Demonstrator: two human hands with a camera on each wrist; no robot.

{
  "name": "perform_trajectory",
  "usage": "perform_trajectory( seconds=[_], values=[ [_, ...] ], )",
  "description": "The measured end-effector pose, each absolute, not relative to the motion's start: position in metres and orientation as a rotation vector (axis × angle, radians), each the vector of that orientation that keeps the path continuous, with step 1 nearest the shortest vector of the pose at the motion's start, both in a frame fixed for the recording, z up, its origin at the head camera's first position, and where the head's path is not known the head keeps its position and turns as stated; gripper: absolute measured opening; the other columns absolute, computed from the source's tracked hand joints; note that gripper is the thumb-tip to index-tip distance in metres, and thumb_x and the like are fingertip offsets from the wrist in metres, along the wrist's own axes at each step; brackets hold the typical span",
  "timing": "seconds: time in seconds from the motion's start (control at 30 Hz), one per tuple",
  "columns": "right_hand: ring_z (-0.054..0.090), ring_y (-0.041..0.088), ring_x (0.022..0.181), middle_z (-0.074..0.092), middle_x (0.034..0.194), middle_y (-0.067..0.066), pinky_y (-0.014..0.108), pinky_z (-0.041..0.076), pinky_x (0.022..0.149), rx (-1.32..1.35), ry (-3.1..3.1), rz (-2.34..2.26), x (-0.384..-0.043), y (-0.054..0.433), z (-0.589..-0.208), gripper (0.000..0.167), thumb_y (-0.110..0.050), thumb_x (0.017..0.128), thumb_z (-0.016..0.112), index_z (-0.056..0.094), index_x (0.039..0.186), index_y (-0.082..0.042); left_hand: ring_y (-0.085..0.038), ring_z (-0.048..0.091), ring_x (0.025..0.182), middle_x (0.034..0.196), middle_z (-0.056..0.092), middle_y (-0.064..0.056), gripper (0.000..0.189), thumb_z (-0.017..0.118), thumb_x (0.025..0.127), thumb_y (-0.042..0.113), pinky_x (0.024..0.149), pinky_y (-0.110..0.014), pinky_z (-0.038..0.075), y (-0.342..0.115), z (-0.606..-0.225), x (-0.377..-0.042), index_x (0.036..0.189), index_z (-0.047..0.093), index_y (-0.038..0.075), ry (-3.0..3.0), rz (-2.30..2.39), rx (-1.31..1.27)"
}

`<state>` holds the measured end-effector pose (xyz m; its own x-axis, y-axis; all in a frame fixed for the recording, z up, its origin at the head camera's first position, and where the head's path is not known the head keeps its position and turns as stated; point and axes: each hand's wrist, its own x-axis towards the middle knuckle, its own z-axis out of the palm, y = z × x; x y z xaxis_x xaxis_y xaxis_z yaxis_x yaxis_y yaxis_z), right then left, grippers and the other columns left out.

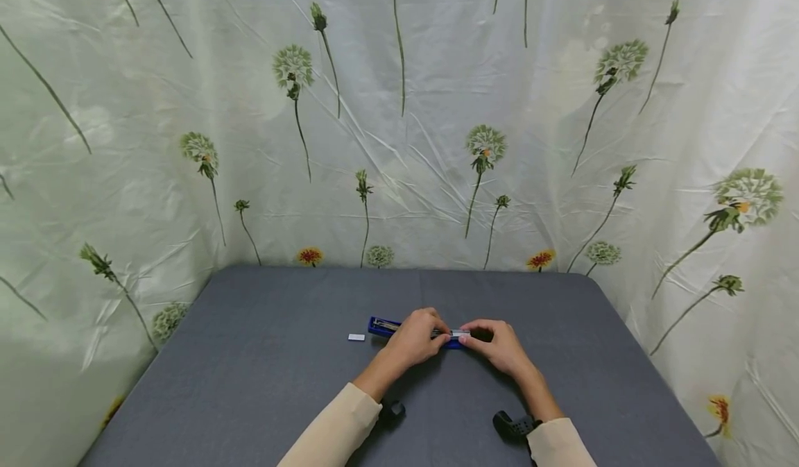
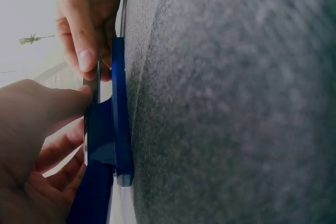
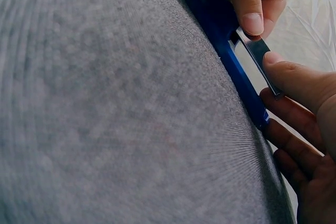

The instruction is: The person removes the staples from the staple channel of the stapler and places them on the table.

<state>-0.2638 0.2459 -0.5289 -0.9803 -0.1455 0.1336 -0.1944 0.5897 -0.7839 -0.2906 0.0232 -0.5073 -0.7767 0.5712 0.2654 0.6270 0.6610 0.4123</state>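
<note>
A blue stapler (image 1: pixel 382 325) lies on the table, swung open with its top cover to the left. Its metal staple channel (image 3: pixel 257 53) runs above the blue base (image 2: pixel 121 114). My left hand (image 1: pixel 415 338) grips the stapler near its middle, thumb and fingers on either side of the channel. With thumb and forefinger, my right hand (image 1: pixel 499 345) pinches the free end of that channel, its other fingers beside the tip of the base. Both sets of fingertips are close together. What lies inside the channel is hidden by the fingers.
A small white rectangular piece (image 1: pixel 356 337) lies just left of the stapler. The table (image 1: pixel 281 384) has a grey cloth cover, and a flower-printed curtain (image 1: pixel 412 175) hangs behind it. Black straps with cameras (image 1: pixel 513 427) sit at both wrists.
</note>
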Motion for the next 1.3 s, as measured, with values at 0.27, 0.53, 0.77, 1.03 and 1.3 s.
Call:
perform_trajectory(
  seconds=[0.27,0.53,0.77,1.03,1.3],
  values=[
    [0.070,0.016,0.100,0.078,0.108,0.000,0.030,0.054,0.088,0.292,-2.748,1.370,-0.264,0.247,-0.530,0.021,-0.032,0.091,0.081,0.080,0.108,-0.020,-0.012,0.068,0.096,0.106,0.073,0.003,0.012,0.075,0.097,0.025,0.083,-0.026,0.057,0.028,-0.507,-0.287,0.104,0.084,0.021,-2.763,-0.750,-0.989],
    [0.069,0.016,0.100,0.078,0.107,-0.001,0.034,0.055,0.089,0.286,-2.735,1.356,-0.265,0.246,-0.531,0.020,-0.030,0.090,0.082,0.081,0.107,-0.020,-0.012,0.069,0.098,0.106,0.073,0.004,0.011,0.076,0.096,0.025,0.084,-0.027,0.058,0.028,-0.509,-0.288,0.103,0.084,0.021,-2.772,-0.777,-0.971],
    [0.069,0.016,0.100,0.078,0.107,-0.001,0.032,0.054,0.088,0.284,-2.734,1.368,-0.264,0.246,-0.530,0.019,-0.030,0.090,0.082,0.081,0.106,-0.021,-0.012,0.069,0.099,0.106,0.073,0.005,0.010,0.077,0.095,0.025,0.084,-0.027,0.058,0.029,-0.511,-0.288,0.100,0.084,0.020,-2.751,-0.812,-0.960],
    [0.070,0.016,0.102,0.078,0.108,-0.001,0.032,0.055,0.089,0.274,-2.743,1.379,-0.264,0.246,-0.529,0.020,-0.032,0.090,0.082,0.080,0.107,-0.021,-0.008,0.069,0.089,0.102,0.074,0.008,0.010,0.079,0.093,0.032,0.075,-0.025,0.057,0.033,-0.512,-0.286,0.096,0.084,0.025,-2.700,-0.891,-0.830],
    [0.070,0.017,0.102,0.078,0.107,-0.003,0.036,0.055,0.091,0.277,-2.734,1.391,-0.265,0.245,-0.530,0.019,-0.033,0.090,0.082,0.080,0.105,-0.023,-0.003,0.061,0.076,0.100,0.074,0.008,0.011,0.082,0.089,0.038,0.061,-0.020,0.048,0.037,-0.510,-0.287,0.090,0.083,0.027,-2.702,-0.897,-0.756]
  ],
)
